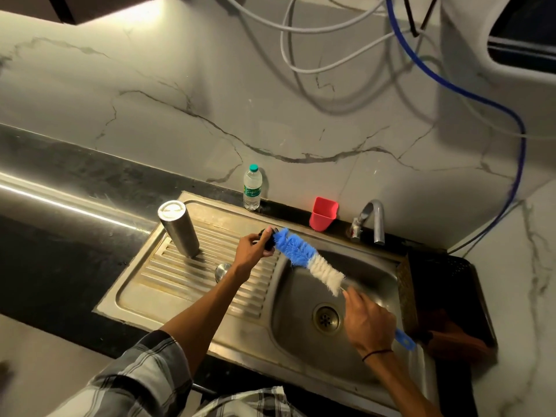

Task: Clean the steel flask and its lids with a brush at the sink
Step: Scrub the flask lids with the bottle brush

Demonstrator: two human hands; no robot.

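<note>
Bristly brush (310, 260) — scrubbing black lid (268, 239)

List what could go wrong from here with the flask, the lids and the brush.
1. The steel flask stands inverted on the ribbed drainboard near the left hand; a bump from the arm could topple it.
2. The left hand pinches the small black lid while the brush pushes at it; it may slip free.
3. The steel lid lies loose by the left forearm and could get knocked into the basin.
</note>
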